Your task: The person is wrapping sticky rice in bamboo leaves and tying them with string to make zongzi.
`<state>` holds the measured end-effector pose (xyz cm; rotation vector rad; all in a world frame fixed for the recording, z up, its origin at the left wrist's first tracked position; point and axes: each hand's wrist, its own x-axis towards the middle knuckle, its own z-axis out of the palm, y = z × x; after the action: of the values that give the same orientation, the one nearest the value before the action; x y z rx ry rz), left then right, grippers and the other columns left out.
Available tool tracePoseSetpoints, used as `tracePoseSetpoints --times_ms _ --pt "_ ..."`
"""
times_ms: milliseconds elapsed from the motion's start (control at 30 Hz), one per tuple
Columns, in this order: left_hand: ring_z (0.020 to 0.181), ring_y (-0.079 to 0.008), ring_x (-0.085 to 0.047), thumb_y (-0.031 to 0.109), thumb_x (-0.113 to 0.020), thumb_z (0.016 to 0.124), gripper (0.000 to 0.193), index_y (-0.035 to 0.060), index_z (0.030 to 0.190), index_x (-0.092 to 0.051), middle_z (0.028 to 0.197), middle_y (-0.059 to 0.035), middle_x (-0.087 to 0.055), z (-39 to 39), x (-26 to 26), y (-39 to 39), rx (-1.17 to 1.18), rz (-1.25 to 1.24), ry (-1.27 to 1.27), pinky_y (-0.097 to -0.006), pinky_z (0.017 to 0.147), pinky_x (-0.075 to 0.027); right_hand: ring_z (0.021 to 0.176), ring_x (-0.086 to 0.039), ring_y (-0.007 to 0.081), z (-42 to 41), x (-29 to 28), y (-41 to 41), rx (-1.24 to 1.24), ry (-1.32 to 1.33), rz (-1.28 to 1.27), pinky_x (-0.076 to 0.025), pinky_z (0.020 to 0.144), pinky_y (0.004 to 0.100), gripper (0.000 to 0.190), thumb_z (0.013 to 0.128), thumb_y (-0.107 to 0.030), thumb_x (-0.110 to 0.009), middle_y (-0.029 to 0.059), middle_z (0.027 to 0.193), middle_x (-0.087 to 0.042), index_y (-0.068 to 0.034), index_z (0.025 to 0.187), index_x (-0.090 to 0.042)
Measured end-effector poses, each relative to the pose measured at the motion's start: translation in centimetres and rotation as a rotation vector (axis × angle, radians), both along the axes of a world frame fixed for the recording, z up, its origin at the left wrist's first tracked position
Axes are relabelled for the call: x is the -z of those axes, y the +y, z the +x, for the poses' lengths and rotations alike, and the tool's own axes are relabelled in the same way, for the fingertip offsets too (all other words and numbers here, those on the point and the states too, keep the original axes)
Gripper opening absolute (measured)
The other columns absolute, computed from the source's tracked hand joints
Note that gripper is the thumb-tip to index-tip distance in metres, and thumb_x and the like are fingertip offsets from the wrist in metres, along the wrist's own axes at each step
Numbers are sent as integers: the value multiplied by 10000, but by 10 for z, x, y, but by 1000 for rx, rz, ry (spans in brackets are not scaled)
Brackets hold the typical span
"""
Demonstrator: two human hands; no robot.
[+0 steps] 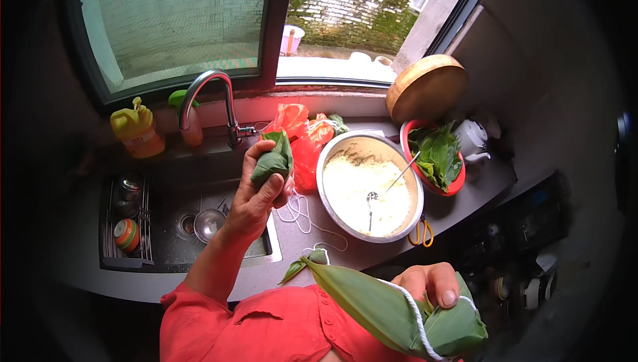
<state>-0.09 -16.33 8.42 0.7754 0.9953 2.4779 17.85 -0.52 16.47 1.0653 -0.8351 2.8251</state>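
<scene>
My left hand grips a folded green leaf parcel above the counter, beside the sink. Close to the camera, at the lower right, my right hand holds a larger leaf-wrapped parcel with a long leaf tip and white string around it. A metal basin of pale grains, with a metal utensil in it, stands on the counter. More white string lies loose there, near another small leaf bundle at the front edge.
Behind the basin are red plastic bags. A red bowl of leaves, a white teapot, orange-handled scissors and a round wooden board are at the right. At left are the sink, faucet and bottles.
</scene>
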Motion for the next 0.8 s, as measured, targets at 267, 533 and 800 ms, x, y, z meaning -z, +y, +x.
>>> tracePoseSetpoints --times_ms 267,533,800 --pt "755 -104 -456 250 -537 903 511 158 1312 -246 909 -56 -468 4 -4 17 64 -32 47 -205 572 -323 517 -499 210 -11 30 10 28 105 26 -358 437 341 341 808 -166 -657 212 863 -558 -28 1096 -537" --pt "744 -109 -459 262 -550 894 534 155 1315 -238 959 -68 -464 10 -9 33 120 -39 45 -201 552 -319 1020 -493 314 -15 49 14 6 -41 172 -376 861 423 441 903 -440 -462 188 1172 -446 -38 1019 -599" --pt "750 -92 -434 199 -494 926 495 179 1324 -201 906 -78 -468 15 -15 42 244 -15 38 -206 596 -342 842 -623 270 -26 43 29 -389 157 688 -483 754 333 334 853 -135 -599 148 924 -637 44 1127 -536"
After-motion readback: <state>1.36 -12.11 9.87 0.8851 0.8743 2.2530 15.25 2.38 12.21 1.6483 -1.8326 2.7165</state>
